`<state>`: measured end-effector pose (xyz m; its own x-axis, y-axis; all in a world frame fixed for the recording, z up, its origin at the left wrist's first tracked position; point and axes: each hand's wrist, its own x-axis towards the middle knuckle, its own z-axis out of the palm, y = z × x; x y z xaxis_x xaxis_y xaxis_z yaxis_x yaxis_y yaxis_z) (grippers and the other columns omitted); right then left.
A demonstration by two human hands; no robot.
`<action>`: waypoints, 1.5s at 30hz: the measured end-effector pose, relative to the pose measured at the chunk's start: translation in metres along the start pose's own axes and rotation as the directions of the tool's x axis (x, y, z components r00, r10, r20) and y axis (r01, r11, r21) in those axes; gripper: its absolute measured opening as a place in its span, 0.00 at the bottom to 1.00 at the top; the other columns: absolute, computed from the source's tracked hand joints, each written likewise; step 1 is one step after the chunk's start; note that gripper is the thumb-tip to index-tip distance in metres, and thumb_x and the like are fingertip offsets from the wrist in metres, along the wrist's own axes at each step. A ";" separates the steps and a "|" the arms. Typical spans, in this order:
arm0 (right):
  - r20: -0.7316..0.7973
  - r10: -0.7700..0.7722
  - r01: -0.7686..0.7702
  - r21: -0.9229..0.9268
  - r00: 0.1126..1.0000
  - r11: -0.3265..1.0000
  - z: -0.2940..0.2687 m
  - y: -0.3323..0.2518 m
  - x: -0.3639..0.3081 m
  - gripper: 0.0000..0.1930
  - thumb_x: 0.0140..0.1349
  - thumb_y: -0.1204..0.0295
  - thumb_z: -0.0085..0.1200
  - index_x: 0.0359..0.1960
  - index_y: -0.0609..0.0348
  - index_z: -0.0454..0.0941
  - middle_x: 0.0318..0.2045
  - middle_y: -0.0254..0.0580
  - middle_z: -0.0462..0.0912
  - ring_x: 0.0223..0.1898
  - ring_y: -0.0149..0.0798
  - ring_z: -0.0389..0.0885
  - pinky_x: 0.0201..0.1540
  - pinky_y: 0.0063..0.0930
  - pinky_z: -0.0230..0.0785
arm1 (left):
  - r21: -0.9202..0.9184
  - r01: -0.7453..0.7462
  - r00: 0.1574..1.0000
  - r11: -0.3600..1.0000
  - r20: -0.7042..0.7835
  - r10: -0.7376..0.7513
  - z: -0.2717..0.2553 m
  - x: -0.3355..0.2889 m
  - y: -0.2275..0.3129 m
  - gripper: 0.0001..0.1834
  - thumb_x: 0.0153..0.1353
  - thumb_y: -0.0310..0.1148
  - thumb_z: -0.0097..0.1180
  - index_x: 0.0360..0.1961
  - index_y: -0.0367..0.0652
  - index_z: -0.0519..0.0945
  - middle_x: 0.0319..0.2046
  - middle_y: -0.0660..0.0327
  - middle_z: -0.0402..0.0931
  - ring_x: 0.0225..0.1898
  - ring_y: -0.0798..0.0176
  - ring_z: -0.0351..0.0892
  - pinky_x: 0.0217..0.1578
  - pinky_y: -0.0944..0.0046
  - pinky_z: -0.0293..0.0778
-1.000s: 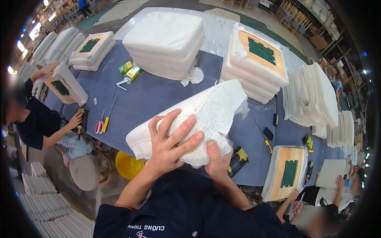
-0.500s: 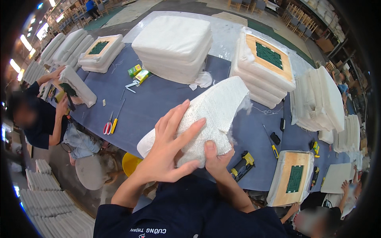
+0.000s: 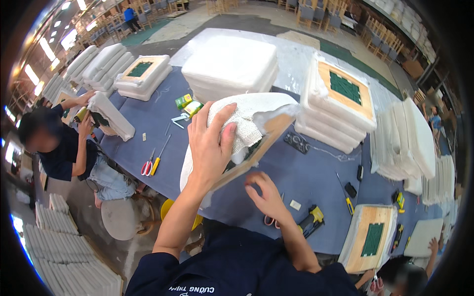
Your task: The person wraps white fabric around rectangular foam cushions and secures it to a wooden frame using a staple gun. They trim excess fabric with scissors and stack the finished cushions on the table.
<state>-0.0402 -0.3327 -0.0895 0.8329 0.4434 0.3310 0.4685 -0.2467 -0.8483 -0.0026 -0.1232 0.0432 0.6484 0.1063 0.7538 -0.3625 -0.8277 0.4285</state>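
Note:
A padded chair seat point(image 3: 264, 102) in white knit fabric stands tilted on edge in front of me. Its wooden frame edge and a bit of green webbing face right. My left hand point(image 3: 211, 140) grips the seat's upper part, fingers wrapped over the fabric, with a loose fold bunched beside the thumb. Lower right of the seat, apart from it, my right hand point(image 3: 266, 196) holds nothing, its fingers bent and spread, slightly blurred. Scissors point(image 3: 270, 221) lie partly hidden under that wrist. Close by are a yellow-black staple gun point(image 3: 312, 220) and a small pale block point(image 3: 295, 204).
Stacked white seats point(image 3: 229, 61) stand across the blue table point(image 3: 163, 111). A dark phone-like object point(image 3: 296, 142), red-handled scissors point(image 3: 147, 168) and yellow screwdrivers point(image 3: 155, 166) lie around. One co-worker point(image 3: 59, 143) handles a seat at left; another works at lower right beside a wood-framed seat point(image 3: 368, 237).
The seat has turned, so its wooden frame edge now shows. My right hand has let go of the fabric and moved down beside the seat. My left hand has risen with the fabric.

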 end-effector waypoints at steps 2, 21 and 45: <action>-0.004 0.170 -0.170 0.011 0.985 0.985 0.005 0.057 -0.044 0.11 0.68 0.69 0.62 0.49 0.57 0.83 0.51 0.50 0.85 0.58 0.56 0.81 0.62 0.49 0.71 | 0.020 -0.015 0.997 1.000 -0.079 0.016 -0.001 0.004 -0.018 0.18 0.73 0.33 0.62 0.62 0.50 0.85 0.62 0.43 0.77 0.60 0.40 0.77 0.62 0.44 0.68; -0.478 0.874 -0.470 0.793 -0.084 0.389 -0.083 0.254 -0.246 0.21 0.60 0.76 0.67 0.54 0.58 0.72 0.43 0.43 0.80 0.40 0.39 0.83 0.39 0.39 0.79 | -0.009 0.120 0.928 0.993 0.358 -0.109 -0.058 0.035 -0.048 0.27 0.78 0.35 0.55 0.75 0.47 0.70 0.72 0.38 0.65 0.71 0.33 0.70 0.71 0.46 0.68; -0.200 -0.255 0.258 -0.013 0.946 0.966 -0.023 -0.094 0.025 0.20 0.53 0.75 0.72 0.50 0.62 0.86 0.33 0.47 0.89 0.31 0.51 0.89 0.37 0.30 0.80 | 0.103 -0.081 0.945 0.991 0.325 0.044 -0.059 -0.022 0.016 0.44 0.59 0.19 0.66 0.77 0.53 0.66 0.72 0.37 0.63 0.68 0.30 0.70 0.66 0.41 0.70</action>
<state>-0.0563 -0.3180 0.0082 0.7274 0.3104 0.6120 0.6711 -0.1357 -0.7288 -0.0623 -0.1062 0.0631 0.8145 -0.1150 0.5687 -0.3431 -0.8859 0.3123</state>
